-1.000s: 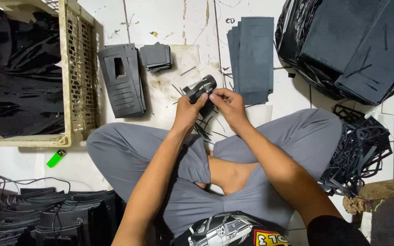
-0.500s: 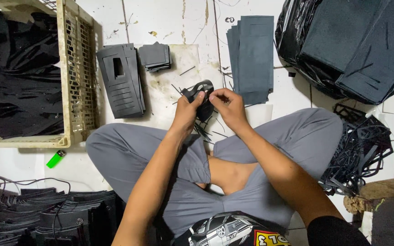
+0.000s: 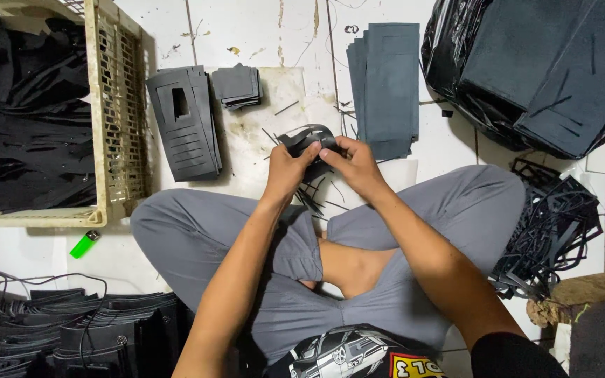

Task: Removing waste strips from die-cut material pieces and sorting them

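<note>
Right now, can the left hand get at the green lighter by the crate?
Probably yes. The left hand is busy pinching a black cut piece with the right hand, so it must let go first. The lighter lies on bare floor outside the left knee, with nothing over it.

White tiled floor (image 3: 260, 31), scuffed and stained, with dark grout lines.

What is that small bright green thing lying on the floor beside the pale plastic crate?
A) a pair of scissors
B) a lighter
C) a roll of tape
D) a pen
B: the small green object is short and block-shaped with a metal top, the shape of a lighter, and it lies on the white floor just below the corner of the crate, apart from both hands.
</note>
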